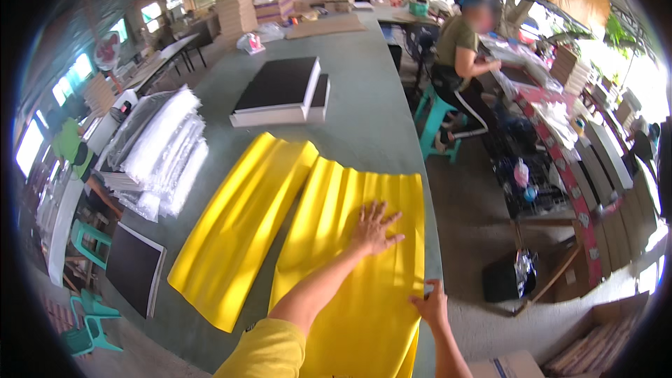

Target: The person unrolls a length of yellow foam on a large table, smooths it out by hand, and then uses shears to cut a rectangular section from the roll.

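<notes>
A wavy yellow sheet (pixel 336 266) lies along the right side of the long grey-green table. My left hand (pixel 376 229) rests palm down on it with the fingers spread. At the sheet's right edge is my right hand (pixel 432 302), its thumb over the edge and its other fingers curled, partly hidden. A second yellow sheet (pixel 238 231) lies to the left, slightly slanted, with a narrow gap between the two. Whether the sheets are cloth or plastic I cannot tell. Beyond them sit two thick black-topped white blocks (pixel 280 87), one partly over the other.
To the left are a pile of clear plastic bags (pixel 157 147) and black-topped boards (pixel 136 266). The table's right edge (pixel 413 126) runs close beside my right hand. A person (pixel 458 49) sits on a green stool (pixel 437 126) at the right. Cardboard stacks (pixel 236 10) stand far back.
</notes>
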